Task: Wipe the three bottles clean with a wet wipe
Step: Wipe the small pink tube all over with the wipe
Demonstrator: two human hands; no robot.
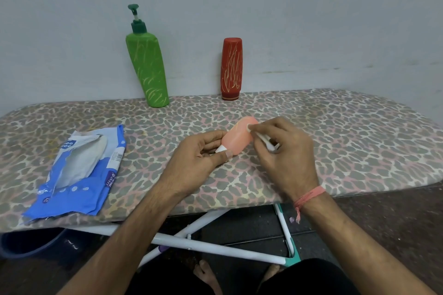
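Observation:
A small pink bottle [237, 137] with a white cap lies tilted above the board, and my left hand [199, 158] grips it at the cap end. My right hand [285, 151] pinches a folded white wet wipe [263, 140] and presses it against the bottle's far end. A tall green pump bottle [147, 67] with yellow scribbles stands at the back left against the wall. To its right a red bottle [231, 67], also scribbled on, stands on its cap.
A blue wet-wipe pack [79, 172], torn open, lies at the left of the leopard-print ironing board [335, 146]. The wall runs right behind the bottles. Below the board are its white legs [215, 246], a dark tub [31, 242] at left, and my bare feet.

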